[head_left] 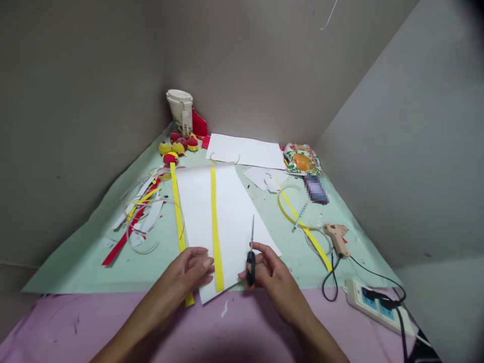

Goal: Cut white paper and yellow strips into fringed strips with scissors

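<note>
My right hand (270, 272) grips a pair of scissors (251, 267) by the black handles, with the metal blades pointing away from me over a white sheet (242, 212). On the sheet lies a yellow corrugated paper strip (215, 217), ridged at its near end. My left hand (192, 269) rests at the left part of the sheet. Its fingers are loosely bent and slightly apart, with the tips beside the yellow strip's near end. A second yellow strip (177, 206) runs along the sheet's left edge and passes partly beneath my left hand.
To the left lies a tangle of red, yellow and white strips (139, 212). Red-and-yellow balls (177, 147) and a white jug (180, 108) stand behind. On the right are a glue gun (338, 239), a power strip (374, 305), a blurred phone (316, 189) and a patterned packet (302, 159).
</note>
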`<state>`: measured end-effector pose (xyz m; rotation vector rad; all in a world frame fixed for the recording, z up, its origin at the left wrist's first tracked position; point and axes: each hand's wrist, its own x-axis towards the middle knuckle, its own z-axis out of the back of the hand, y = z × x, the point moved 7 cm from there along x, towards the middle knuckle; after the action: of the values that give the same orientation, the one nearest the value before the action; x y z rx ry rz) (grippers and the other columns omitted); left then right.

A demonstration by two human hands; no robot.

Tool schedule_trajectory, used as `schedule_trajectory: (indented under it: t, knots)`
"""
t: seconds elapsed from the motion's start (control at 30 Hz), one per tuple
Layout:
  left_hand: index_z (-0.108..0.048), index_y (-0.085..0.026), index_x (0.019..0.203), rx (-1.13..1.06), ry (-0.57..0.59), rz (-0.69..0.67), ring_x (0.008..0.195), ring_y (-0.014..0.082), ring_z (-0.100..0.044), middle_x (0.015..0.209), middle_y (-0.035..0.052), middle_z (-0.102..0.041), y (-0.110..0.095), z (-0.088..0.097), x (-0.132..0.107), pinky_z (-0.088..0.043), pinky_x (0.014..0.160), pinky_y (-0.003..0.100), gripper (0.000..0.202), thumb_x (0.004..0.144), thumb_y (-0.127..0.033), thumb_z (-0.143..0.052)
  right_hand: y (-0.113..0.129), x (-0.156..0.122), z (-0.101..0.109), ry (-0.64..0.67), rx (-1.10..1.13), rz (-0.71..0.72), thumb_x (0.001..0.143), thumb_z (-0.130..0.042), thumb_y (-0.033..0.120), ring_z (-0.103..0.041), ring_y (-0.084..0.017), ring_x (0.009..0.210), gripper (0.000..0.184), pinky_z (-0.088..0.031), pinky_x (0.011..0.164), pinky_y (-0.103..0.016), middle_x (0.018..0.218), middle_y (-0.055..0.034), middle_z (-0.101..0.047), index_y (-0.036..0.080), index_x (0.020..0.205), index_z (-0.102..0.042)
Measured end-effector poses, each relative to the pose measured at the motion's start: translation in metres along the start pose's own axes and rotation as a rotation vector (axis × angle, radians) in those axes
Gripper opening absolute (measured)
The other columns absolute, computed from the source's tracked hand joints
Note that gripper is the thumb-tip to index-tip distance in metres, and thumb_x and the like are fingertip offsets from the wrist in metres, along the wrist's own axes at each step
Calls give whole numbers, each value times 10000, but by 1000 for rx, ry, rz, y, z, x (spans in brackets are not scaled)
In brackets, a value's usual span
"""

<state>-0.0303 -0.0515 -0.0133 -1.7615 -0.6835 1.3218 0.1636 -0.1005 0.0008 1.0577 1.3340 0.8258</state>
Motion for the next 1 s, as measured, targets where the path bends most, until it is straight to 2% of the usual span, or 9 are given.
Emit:
schedule_trajectory:
  t: [0.13,0.23,0.33,0.47,0.6,0.73,1.0]
  knots:
    - [-541,-189,1096,-179,75,52,1001,246,-701,1071,96,-712,6,-16,-4,-540,908,392,497,726,-433,-766,-1,6,-17,3,-127,38,804,-599,217,-658,-155,694,451,-523,634,-292,875,2,-580,224,1248,-518]
    - [-537,-178,1052,-214,91,48,819,231,-728,878,56,-724,8,-25,2,-575,804,396,476,696,-353,-801,-7,9,-28,32,-192,45,808,-594,202,-619,-129,632,444,-510,598,-272,859,11,-568,229,1247,-539]
    - [-559,-166,984,-211,80,39,697,214,-720,733,11,-692,5,-28,10,-585,743,380,434,659,-283,-823,-7,9,-28,9,-120,65,808,-606,211,-630,-130,654,432,-514,591,-260,886,6,-582,234,1235,-545]
    - [-609,-142,925,-277,141,67,702,221,-720,800,72,-724,-10,-36,20,-587,716,374,272,712,-212,-762,-6,6,-21,-1,72,10,787,-676,288,-652,-146,661,437,-522,568,-261,877,5,-587,220,1202,-556]
    - [-621,-119,828,-354,83,26,660,160,-688,726,63,-702,-25,-35,34,-574,701,289,92,763,-99,-683,-7,2,-16,24,141,-16,787,-723,404,-652,-166,700,545,-482,550,-251,861,-21,-630,199,1264,-558]
    - [-572,-133,794,-352,55,31,653,165,-695,703,57,-691,-19,-37,43,-580,681,301,78,828,-124,-642,-14,-5,-17,23,129,-37,781,-735,466,-631,-157,691,606,-465,599,-275,907,-42,-647,204,1299,-565]
    - [-541,-141,853,-274,1,-8,712,205,-733,803,115,-747,-18,-31,47,-604,673,335,77,880,-173,-606,-19,-15,-19,61,61,-43,815,-693,447,-581,-141,632,446,-455,638,-285,745,-6,-617,190,1175,-639]
